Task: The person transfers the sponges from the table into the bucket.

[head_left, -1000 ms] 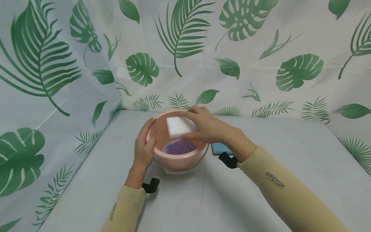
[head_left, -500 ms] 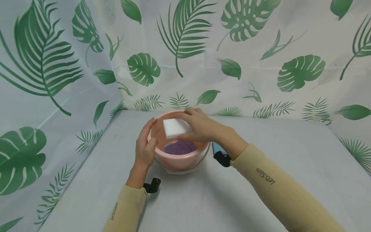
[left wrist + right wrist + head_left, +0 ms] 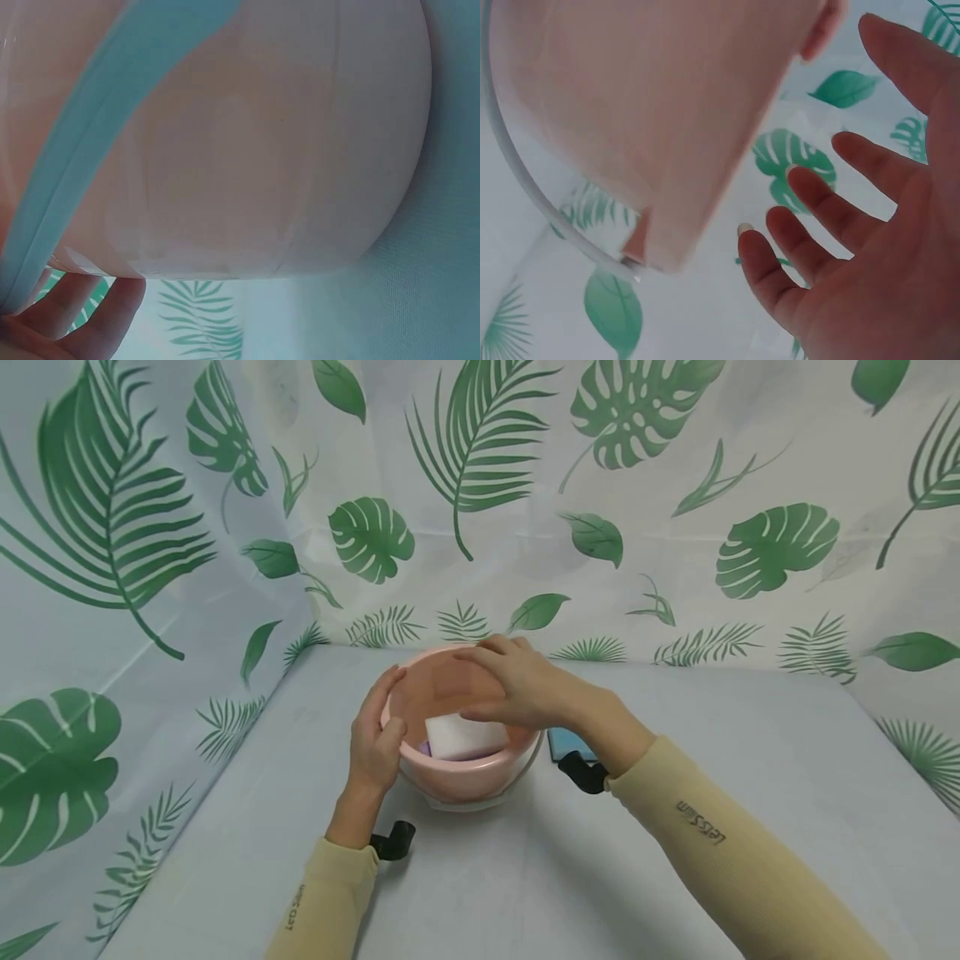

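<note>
A pink bucket [image 3: 465,783] stands on the table in the head view, its opening tilted toward me. At its left side my left hand [image 3: 377,745] grips the rim, thumb inside and fingers round the outer wall. A white block like a melamine sponge [image 3: 463,740] lies inside, over a purple speckled sponge [image 3: 425,749] that is mostly covered. Above the bucket's right side is my right hand [image 3: 534,687]. In the right wrist view its fingers [image 3: 821,202] are spread and hold nothing. The left wrist view shows the bucket's wall [image 3: 240,157] close up.
A flat blue piece with a dark edge [image 3: 570,743] lies right of the bucket, partly behind my right wrist. The bucket's white handle [image 3: 514,165] hangs at its side. Leaf-printed curtains [image 3: 510,527] stand behind and to the left of the table.
My right hand has let go of the white sponge. The sponge has dropped into the bucket and now covers most of the purple one. The left hand stays on the rim.
</note>
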Demonstrator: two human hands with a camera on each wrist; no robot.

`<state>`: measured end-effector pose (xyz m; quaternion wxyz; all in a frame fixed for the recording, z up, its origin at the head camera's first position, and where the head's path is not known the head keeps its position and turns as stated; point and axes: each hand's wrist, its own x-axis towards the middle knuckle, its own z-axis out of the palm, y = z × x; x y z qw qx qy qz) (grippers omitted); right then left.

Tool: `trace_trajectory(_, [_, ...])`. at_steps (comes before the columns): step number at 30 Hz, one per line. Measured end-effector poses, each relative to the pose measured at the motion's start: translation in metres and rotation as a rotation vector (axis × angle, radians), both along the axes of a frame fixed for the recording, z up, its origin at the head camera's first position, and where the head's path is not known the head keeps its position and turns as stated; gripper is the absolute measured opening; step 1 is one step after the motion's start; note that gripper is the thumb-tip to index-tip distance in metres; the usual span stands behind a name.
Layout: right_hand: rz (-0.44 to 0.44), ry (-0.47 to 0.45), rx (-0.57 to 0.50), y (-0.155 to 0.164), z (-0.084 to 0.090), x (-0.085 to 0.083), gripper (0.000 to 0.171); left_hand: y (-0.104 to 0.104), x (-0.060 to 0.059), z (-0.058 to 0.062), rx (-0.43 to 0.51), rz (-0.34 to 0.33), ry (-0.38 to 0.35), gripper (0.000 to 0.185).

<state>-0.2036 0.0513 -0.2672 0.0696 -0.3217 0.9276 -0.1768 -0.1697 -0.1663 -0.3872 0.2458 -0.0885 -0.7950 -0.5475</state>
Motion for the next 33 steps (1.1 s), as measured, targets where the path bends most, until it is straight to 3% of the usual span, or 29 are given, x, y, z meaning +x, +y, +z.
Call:
trace_trajectory(10, [0.039, 0.074, -0.087, 0.005, 0.019, 0.006, 0.069, -0.004, 0.0, 0.0, 0.024, 0.014, 0.011, 0.068])
trace_trajectory(18, [0.022, 0.146, -0.237, 0.029, 0.028, 0.014, 0.05, -0.003, -0.002, -0.002, 0.048, -0.008, 0.031, 0.067])
trace_trajectory(26, [-0.085, 0.219, -0.355, 0.075, 0.012, 0.022, 0.03, 0.001, -0.001, -0.003, 0.032, -0.011, 0.008, 0.068])
trace_trajectory(33, [-0.202, 0.073, -0.247, 0.108, -0.01, 0.018, 0.046, 0.001, -0.001, -0.003, 0.025, -0.005, 0.009, 0.067])
